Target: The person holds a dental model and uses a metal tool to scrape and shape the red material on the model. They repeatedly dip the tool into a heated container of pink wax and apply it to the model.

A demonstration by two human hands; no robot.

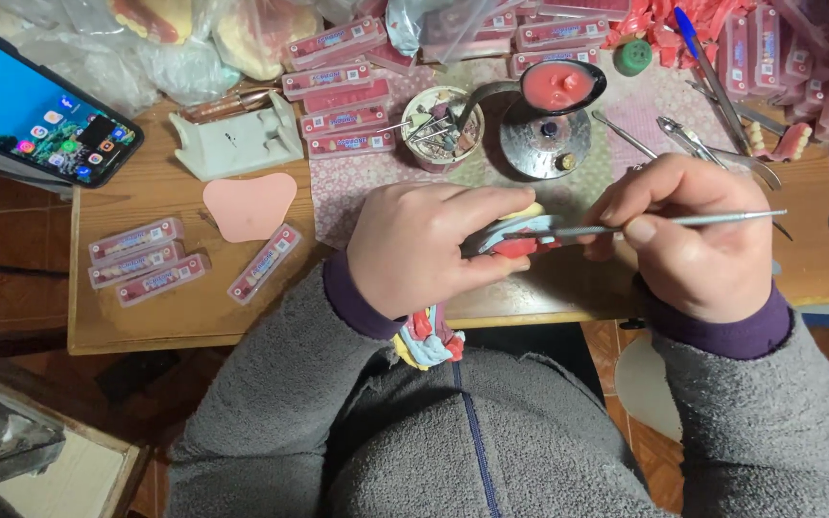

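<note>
Dental workshop: denture model, wax sheet

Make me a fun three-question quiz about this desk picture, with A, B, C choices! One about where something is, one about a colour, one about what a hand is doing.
1. Where is the phone?
A. far left of the table
B. under the right hand
C. inside the cup

2. What colour is the flat wax sheet on the table?
A. green
B. pink
C. black

3. What is the right hand doing?
A. resting open
B. holding a thin metal tool
C. pointing upward

Answers: 1 A, it lies at the left edge. 2 B, it is plainly pink. 3 B, its fingers pinch the tool, whose tip meets the piece in the left hand.
</note>
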